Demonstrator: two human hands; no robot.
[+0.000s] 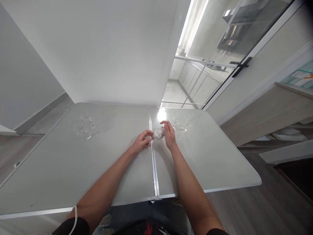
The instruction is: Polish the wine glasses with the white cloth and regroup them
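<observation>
Over the table's centre seam, my left hand (143,140) pinches the narrow end of a clear glass (153,136) lying on its side. A bunched white cloth (159,133) fills or wraps its wider part; which of these I cannot tell. My right hand (169,132) is curled against the cloth from the right, fingers partly closed on it and the index finger bent over the top. Just beyond my right hand stand clear glasses (184,129), their outlines faint. More clear glasses (88,137) are grouped at the far left of the table.
The pale folding table (117,173) has a metal strip (153,163) down its middle and metal edging. A white wall (110,52) rises behind it. At the right are a glass door with a black handle (242,67) and a wooden shelf unit (274,111). A white cord (75,218) crosses my left arm.
</observation>
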